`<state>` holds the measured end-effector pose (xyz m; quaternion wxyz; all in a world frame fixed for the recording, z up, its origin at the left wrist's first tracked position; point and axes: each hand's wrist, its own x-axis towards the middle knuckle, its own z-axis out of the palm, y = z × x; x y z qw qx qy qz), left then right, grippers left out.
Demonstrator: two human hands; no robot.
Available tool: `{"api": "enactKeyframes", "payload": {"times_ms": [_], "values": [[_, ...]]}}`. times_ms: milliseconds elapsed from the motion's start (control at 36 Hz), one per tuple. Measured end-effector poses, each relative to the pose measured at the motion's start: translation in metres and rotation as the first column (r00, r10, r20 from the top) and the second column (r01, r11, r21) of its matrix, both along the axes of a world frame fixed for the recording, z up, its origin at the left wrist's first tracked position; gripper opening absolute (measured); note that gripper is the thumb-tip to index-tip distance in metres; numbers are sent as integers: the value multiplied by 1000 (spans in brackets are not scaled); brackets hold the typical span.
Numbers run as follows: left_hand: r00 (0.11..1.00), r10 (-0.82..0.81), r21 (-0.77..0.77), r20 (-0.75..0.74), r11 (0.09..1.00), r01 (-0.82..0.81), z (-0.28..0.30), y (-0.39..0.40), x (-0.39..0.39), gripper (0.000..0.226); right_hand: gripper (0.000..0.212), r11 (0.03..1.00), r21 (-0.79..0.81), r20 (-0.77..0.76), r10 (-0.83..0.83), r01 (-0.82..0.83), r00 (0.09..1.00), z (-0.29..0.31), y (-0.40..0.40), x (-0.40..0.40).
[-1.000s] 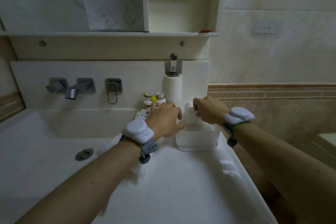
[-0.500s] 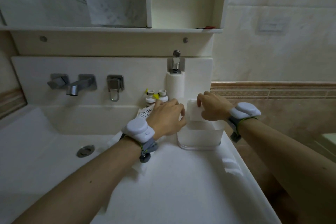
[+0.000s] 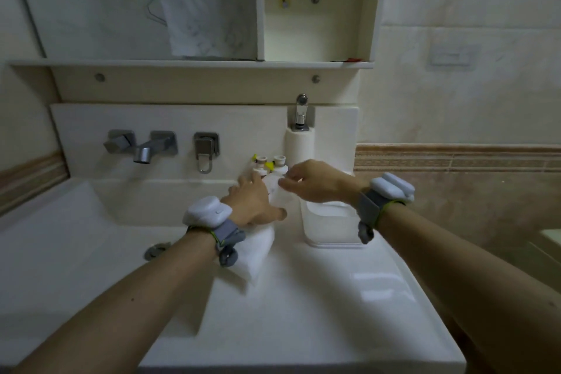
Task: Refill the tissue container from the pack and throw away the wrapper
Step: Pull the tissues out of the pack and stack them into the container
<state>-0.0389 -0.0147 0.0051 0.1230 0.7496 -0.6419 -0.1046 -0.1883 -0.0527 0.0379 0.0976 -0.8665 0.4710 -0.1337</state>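
Reaching across the sink counter [image 3: 318,297], both hands have left the tissue container [image 3: 331,225] where they were pressing a white stack down half a second ago. In the head view the container stands at the right of the counter against the back ledge, a translucent box with white tissue showing low inside it — the stack no longer sticks up above its rim. The right hand [image 3: 315,182] now hovers over the container's far left corner, its fingers drawn together toward the left; they seem to pinch something thin and pale, but blur keeps me from telling whether anything is actually held. The left hand [image 3: 252,203] has moved left and nearer, and rests palm down with loosely spread fingers on the tissue pack [image 3: 255,252], a white soft bundle lying on the counter just left of the container, partly under the wrist. So the pack lies beneath the left palm, and the container sits below and to the right of the right fingertips.

Two small bottles [image 3: 270,165] with pale caps stand at the far edge behind the hands, beside a white roll [image 3: 299,146]. The faucet [image 3: 142,150] is mounted on the backsplash at the left.
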Motion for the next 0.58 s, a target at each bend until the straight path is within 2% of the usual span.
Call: {"api": "enactKeyframes", "payload": {"times_ms": [111,222,306,389,444,528,583], "values": [[1000,-1,94,-5,996,2,-2,12,8,107,42,999,-38,-53,-12,10,999,-6,3,10],[997,-60,73,-54,995,63,0,18,13,97,44,996,-21,7,-81,81,997,-8,4,13],[989,-103,15,-106,994,106,-1,23,17,97,36,990,87,192,-124,109,973,-7,3,11],[972,-160,-44,-175,987,155,2,27,20,103,27,963,268,459,-164,40,873,3,11,6],[959,-192,-45,-207,981,187,7,30,25,106,24,931,362,582,-183,-51,792,10,16,5],[932,-265,-36,-246,964,264,14,33,32,109,23,855,468,654,-165,-224,738,21,23,-2],[912,-299,-41,-282,953,300,16,35,35,107,19,829,497,628,-139,-257,766,25,24,-9]]}}
